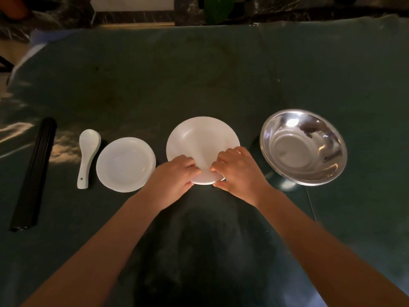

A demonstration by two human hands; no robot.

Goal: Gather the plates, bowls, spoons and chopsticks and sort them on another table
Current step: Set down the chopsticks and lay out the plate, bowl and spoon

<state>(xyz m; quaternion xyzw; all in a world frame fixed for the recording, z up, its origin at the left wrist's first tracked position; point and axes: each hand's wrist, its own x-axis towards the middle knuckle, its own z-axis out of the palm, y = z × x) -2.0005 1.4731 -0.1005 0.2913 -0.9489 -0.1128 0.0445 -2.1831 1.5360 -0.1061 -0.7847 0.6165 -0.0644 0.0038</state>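
White plate point(200, 140), centre of dark green table point(199, 69): left hand point(174, 173) and right hand point(236, 171) pinch its near rim, likely to seat it. Row by kind: black chopsticks point(33, 173), ceramic spoon point(87, 151), small plate point(125, 165), steel bowl point(303, 147).

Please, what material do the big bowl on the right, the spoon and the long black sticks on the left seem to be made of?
Bowl: metal, likely stainless steel; polished, with mirror-like reflections inside.
Spoon: probably glazed ceramic, possibly melamine; white and glossy.
Chopsticks: black with a slight sheen along their length; plastic or lacquered wood, I cannot tell which.
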